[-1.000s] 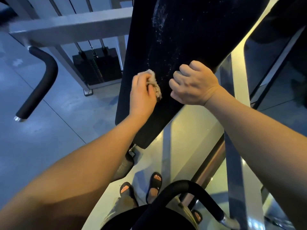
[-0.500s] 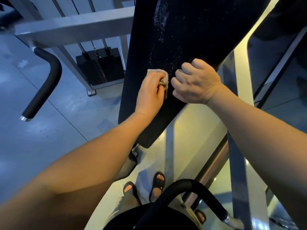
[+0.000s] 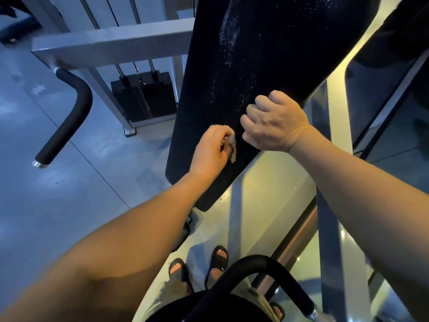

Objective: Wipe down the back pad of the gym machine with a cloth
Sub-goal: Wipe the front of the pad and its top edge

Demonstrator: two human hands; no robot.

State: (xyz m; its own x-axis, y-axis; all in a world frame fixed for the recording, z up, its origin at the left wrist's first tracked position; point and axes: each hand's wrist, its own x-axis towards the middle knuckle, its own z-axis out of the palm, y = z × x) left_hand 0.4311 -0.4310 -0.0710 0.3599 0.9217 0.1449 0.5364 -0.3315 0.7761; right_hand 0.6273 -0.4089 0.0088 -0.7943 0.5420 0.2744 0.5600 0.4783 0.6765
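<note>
The black back pad [image 3: 267, 61] of the gym machine slants across the upper middle, with pale streaks and specks on its surface. My left hand [image 3: 212, 151] grips a small beige cloth [image 3: 232, 145] and presses it against the pad's lower part. Just to the right, my right hand [image 3: 272, 123] rests on the pad as a fist with fingers curled; nothing shows inside it. Most of the cloth is hidden under my left fingers.
A grey machine frame [image 3: 111, 46] and a black weight stack [image 3: 144, 96] stand behind the pad. A padded black handle [image 3: 67, 117] hangs at left, another [image 3: 250, 273] curves at the bottom. Grey metal uprights [image 3: 329, 205] run at right. My sandalled feet [image 3: 197, 266] stand on the floor.
My left hand has slid the cloth down the pad after moving up towards my right hand half a second ago. My right fist has stayed in place on the pad.
</note>
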